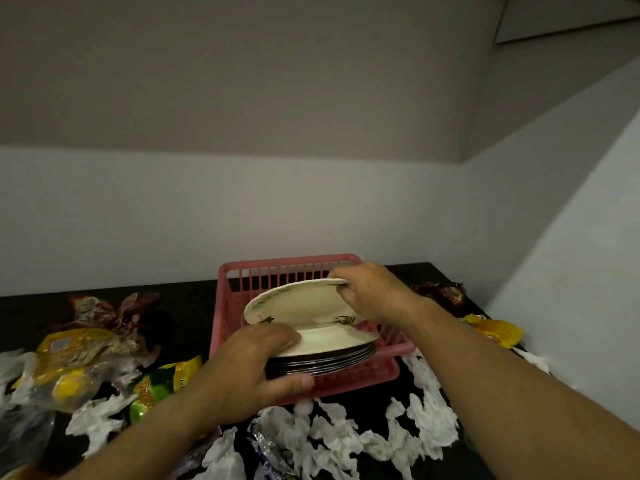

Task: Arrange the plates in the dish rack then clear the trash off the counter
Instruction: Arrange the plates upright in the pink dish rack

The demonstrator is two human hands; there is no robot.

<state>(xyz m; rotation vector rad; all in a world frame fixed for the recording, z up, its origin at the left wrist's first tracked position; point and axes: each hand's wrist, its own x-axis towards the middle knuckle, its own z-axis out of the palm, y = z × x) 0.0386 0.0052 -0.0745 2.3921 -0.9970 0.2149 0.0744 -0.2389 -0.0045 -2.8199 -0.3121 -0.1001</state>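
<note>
Progress: early, as judged; no plate is being seen standing in the dish rack (287, 268), and trash is lying all along the counter (194, 306).
Left counter edge: snack wrappers (79, 344) are lying heaped and uncleared.
Left hand (256, 368): the stack of plates (332, 362) is being gripped at its near-left rim, fingers on top and thumb against its side.
Stack position: being held within the rack's front half; whether it is resting on the rack floor cannot be told.
Top plate (294, 303): being tilted up off the stack, just beyond the left hand's fingers.
Right hand (367, 292): the top plate's right rim is being pinched, fingers curled round it.
Front counter edge: crumpled tissues (346, 434) are lying beside the rack.
Right counter edge: a yellow wrapper (495, 329) is lying near the wall.
Remaining: every plate is waiting to be racked, then all trash cleared.
</note>
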